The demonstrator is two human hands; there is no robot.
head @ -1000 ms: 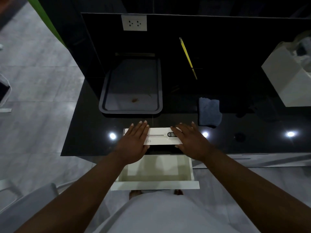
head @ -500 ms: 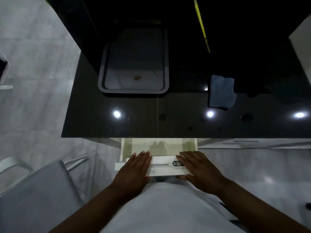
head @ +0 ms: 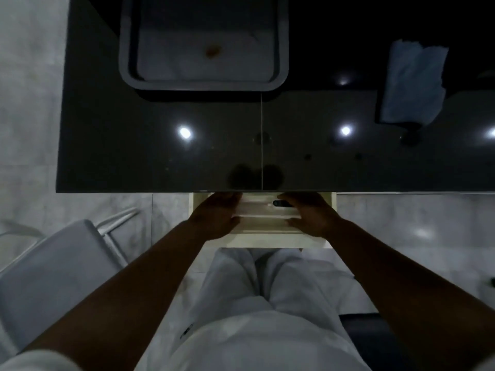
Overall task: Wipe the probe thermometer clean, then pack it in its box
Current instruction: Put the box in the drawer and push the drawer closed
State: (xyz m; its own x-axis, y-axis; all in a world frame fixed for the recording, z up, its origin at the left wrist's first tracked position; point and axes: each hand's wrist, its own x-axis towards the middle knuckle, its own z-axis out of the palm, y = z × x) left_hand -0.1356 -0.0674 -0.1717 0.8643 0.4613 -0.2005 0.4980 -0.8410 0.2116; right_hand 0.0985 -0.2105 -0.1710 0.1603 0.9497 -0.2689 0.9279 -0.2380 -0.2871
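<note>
The long white thermometer box [head: 263,210] lies crosswise inside the open cream drawer [head: 267,240] just below the black counter's front edge. A picture of the probe thermometer, with its dark head [head: 279,203], shows on the box top. My left hand [head: 215,216] grips the box's left end and my right hand [head: 312,214] grips its right end, fingers curled over the far side. The thermometer itself is hidden.
On the glossy black counter [head: 160,145] stand a grey tray [head: 203,84] with a brown stain and, at the right, a blue cloth [head: 412,84]. A grey chair [head: 53,269] stands at my left on the tiled floor.
Both hands carried the box from the counter's front edge down towards me and then into the open drawer. The view tilted downward, so the wall socket and yellow stick left the frame.
</note>
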